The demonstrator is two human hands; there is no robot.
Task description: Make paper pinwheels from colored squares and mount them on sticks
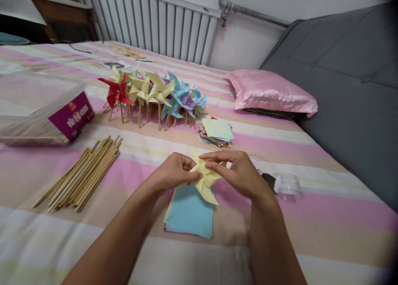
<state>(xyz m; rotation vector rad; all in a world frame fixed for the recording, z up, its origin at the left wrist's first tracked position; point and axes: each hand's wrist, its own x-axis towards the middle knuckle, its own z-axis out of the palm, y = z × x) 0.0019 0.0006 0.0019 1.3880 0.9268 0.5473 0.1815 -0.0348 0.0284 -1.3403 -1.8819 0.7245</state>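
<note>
Both hands meet over the striped bedspread on a yellow paper pinwheel point(205, 182). My left hand point(174, 171) pinches its left side with curled fingers. My right hand point(236, 171) presses its folded points at the centre with thumb and fingers closed. Just below the pinwheel lies a small stack of paper squares point(189, 212), light blue on top. A row of finished pinwheels on sticks point(155, 95), red, yellow, blue and purple, lies further back. A bundle of wooden sticks point(83, 175) lies to the left.
A second stack of coloured paper squares point(217, 132) lies ahead of the hands. A clear plastic box with a purple label point(43, 108) sits at left. A small clear container point(284, 183) is right of my right hand. A pink pillow point(269, 93) and a grey sofa point(348, 81) are at right.
</note>
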